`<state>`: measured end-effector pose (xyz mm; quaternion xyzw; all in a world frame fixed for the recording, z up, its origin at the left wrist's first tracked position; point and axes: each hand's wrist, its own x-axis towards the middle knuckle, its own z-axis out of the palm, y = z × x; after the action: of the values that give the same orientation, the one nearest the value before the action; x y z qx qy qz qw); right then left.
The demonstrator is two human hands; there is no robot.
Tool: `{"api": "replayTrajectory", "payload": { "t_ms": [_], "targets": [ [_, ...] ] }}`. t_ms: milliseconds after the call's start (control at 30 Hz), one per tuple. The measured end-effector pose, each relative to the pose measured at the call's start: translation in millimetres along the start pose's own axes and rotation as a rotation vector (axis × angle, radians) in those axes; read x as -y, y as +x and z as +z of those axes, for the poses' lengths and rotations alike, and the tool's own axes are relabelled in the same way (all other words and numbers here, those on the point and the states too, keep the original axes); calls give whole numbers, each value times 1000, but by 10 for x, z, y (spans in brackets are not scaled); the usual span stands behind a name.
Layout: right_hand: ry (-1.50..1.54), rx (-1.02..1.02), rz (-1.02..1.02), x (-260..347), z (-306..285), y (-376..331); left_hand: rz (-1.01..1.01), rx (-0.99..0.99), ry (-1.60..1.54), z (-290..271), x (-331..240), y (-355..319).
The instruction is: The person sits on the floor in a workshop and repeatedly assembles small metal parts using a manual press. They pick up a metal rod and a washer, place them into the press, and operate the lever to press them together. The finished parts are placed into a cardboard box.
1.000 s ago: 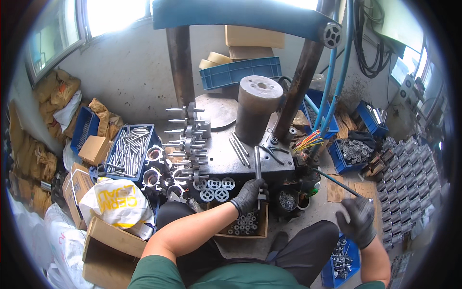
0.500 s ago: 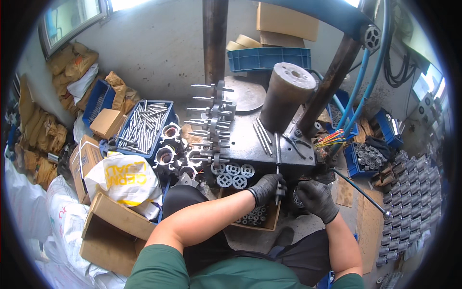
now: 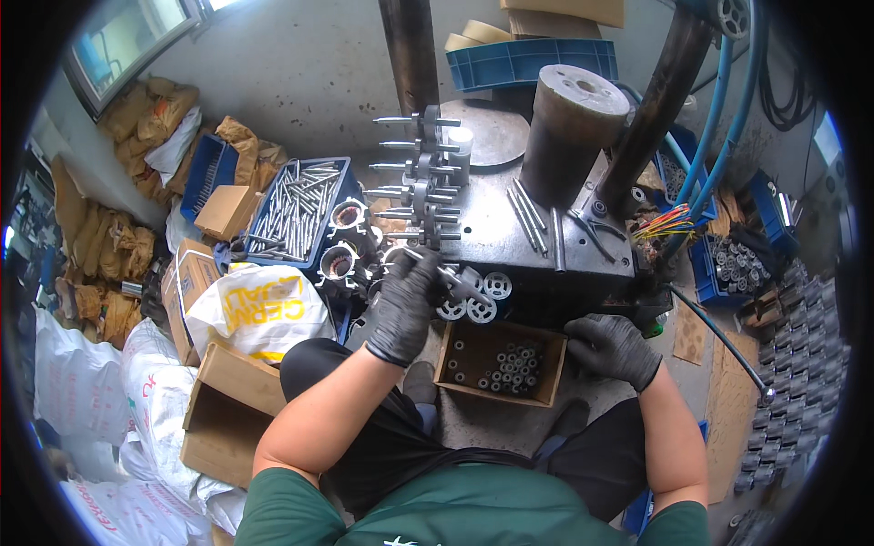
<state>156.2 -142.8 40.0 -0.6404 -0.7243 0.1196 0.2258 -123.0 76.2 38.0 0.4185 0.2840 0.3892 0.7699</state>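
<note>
My gloved left hand (image 3: 407,300) is closed around a metal shaft (image 3: 446,272) that carries a grey disc. It is just in front of a row of similar shafts with discs (image 3: 428,168) on the black metal table (image 3: 492,232). Below the table's front edge, silver wheel-like discs (image 3: 482,309) with holes sit partly behind the held piece. My gloved right hand (image 3: 614,348) has curled fingers beside the right edge of an open box (image 3: 546,400) of small round parts. Whatever those fingers hold, if anything, is hidden.
A thick steel cylinder (image 3: 574,136), loose rods (image 3: 528,217) and pliers (image 3: 594,232) are on the table. To the left stand a blue crate of shafts (image 3: 300,209) and ring-shaped housings (image 3: 339,262). A thin lever (image 3: 719,341) juts out at right, near stacked metal parts (image 3: 801,382).
My left hand has moved left from the table's front edge, carrying the shaft with its disc. My right hand has shifted slightly right. The view has shifted, showing more of the parts box.
</note>
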Motion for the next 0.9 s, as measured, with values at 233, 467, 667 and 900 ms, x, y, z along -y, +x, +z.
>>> {"api": "replayTrajectory", "payload": {
  "t_ms": [233,467,667,900],
  "targets": [
    [8,87,15,-23,89,136,-35,-334,-15,-615,128,630],
    [-14,215,75,-50,142,136,-143,-341,-186,-581,100,597],
    [-20,343,145,-68,167,133,-168,-372,-279,-569,99,616],
    [-4,388,180,-137,201,86,-218,-208,-311,-676,173,580]
  ]
}}
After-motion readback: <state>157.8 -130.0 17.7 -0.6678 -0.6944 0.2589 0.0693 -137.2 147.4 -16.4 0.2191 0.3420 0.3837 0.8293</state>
